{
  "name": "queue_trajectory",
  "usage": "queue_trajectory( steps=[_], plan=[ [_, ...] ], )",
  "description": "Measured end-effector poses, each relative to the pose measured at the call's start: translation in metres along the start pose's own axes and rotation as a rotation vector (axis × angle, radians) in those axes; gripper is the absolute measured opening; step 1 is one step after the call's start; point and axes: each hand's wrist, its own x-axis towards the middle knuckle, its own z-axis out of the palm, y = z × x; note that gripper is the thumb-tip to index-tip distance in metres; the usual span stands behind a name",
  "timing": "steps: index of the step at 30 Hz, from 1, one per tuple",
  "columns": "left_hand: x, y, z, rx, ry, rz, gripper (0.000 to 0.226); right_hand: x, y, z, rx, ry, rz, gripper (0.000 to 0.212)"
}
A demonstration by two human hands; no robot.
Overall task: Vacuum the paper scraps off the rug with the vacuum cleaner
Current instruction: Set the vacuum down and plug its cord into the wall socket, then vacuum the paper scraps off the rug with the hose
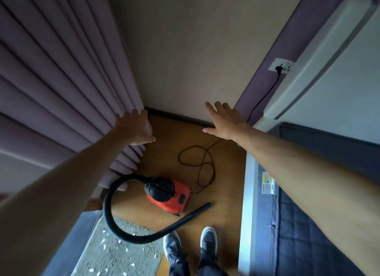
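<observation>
Looking down at a wooden floor (224, 193) between purple curtains (61, 80) and a bed (318, 234), I'm seeing the red vacuum cleaner (170, 195) sitting beside the scrap-littered grey rug (115, 253). I'm holding my left hand (136, 129) and right hand (224, 121) spread and empty.

Location: a domestic bedroom. Indicators: a mattress (320, 234) with dark quilted cover at right, floor-length pleated mauve curtains (61, 74) at left, wood-effect flooring (226, 193), a grey rug (115, 253), and a wall socket (281, 65) with a plug inserted.
</observation>
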Motion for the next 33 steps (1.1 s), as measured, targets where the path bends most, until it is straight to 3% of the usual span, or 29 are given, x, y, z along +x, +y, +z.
queue_trajectory(
  steps=[13,18,24,33],
  plan=[
    [-0.031,0.027,0.168,0.045,-0.157,0.008,0.086,-0.073,-0.031,0.184,0.155,-0.311,0.078,0.087],
    [-0.04,0.039,0.223,-0.015,-0.212,-0.024,0.079,-0.089,-0.038,0.237,0.161,-0.316,0.065,0.087],
    [-0.055,0.045,0.308,0.02,-0.313,-0.009,0.105,-0.112,-0.06,0.302,0.174,-0.398,0.021,0.084],
    [-0.072,0.041,0.405,-0.013,-0.491,0.018,0.086,-0.14,-0.103,0.409,0.287,-0.508,0.064,0.084]
  ],
)
